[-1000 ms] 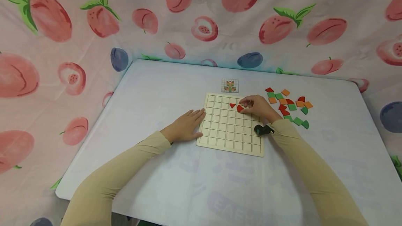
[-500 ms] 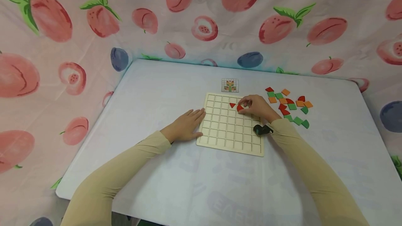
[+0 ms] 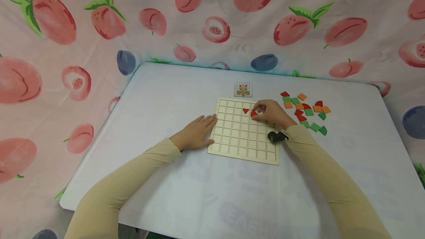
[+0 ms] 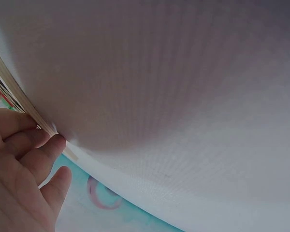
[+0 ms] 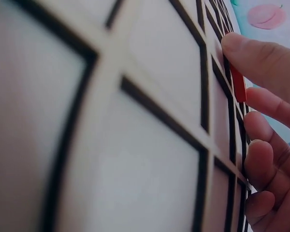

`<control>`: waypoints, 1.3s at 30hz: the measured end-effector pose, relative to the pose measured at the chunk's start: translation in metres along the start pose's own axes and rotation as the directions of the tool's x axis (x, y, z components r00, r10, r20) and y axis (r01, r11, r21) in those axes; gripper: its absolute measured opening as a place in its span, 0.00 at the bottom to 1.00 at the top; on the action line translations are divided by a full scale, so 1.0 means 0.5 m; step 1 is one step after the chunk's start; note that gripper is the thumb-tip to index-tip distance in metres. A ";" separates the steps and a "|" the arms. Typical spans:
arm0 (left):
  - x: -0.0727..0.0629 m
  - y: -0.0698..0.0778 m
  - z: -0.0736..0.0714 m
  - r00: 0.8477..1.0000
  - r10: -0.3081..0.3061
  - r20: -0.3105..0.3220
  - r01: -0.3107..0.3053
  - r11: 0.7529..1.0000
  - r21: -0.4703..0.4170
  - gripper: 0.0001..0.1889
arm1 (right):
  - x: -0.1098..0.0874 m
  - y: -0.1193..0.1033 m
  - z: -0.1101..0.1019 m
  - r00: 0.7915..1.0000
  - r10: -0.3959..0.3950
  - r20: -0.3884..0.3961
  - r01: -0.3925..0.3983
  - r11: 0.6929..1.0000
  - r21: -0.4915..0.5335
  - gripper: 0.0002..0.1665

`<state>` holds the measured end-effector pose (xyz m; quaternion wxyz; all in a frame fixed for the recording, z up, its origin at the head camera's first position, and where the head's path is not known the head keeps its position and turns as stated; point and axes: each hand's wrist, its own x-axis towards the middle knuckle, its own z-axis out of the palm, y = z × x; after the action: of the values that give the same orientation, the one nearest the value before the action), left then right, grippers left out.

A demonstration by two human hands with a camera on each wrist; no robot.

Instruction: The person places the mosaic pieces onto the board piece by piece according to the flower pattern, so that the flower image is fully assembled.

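Note:
A pale wooden grid board [image 3: 232, 139] lies on the table. My left hand [image 3: 196, 132] rests against its left edge with fingers extended; in the left wrist view the fingertips [image 4: 58, 142] meet the board's side. Over the upper right cells, my right hand [image 3: 271, 113] pinches a small red piece [image 3: 254, 113] between thumb and fingers. Close up in the right wrist view, that red piece [image 5: 238, 84] stands at the grid lines beneath the thumb, partly hidden. One cell to the left sits a red triangular piece [image 3: 245, 111].
Right of the board lie several loose tiles: orange squares [image 3: 288, 104], green squares [image 3: 309, 112], green rounded pieces [image 3: 323, 130] and red pieces [image 3: 284, 94]. A small pattern card [image 3: 243, 89] lies beyond the board. A fruit-print curtain [image 3: 216, 10] hangs behind the table.
The red piece under the right fingers has shifted slightly away from me and turned a little. My left hand and the board have stayed in place.

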<state>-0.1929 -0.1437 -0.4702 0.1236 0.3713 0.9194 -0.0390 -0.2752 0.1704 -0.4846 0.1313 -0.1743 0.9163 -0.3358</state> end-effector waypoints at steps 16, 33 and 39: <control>0.000 0.001 -0.002 1.000 0.004 0.002 -0.004 1.000 -0.013 0.42 | -0.005 0.003 -0.003 0.999 0.013 -0.040 -0.013 1.000 -0.015 0.14; -0.001 0.002 -0.006 1.000 0.000 0.001 0.000 1.000 -0.010 0.42 | 0.001 0.018 -0.014 1.000 -0.015 0.017 0.015 1.000 0.022 0.13; -0.002 0.003 -0.010 1.000 -0.002 0.008 0.002 1.000 -0.019 0.42 | -0.001 0.016 -0.014 1.000 -0.001 0.013 0.000 1.000 0.021 0.13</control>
<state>-0.1923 -0.1424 -0.4653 0.1308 0.3692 0.9196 -0.0319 -0.2790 0.1805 -0.4847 0.1392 -0.1753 0.9118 -0.3443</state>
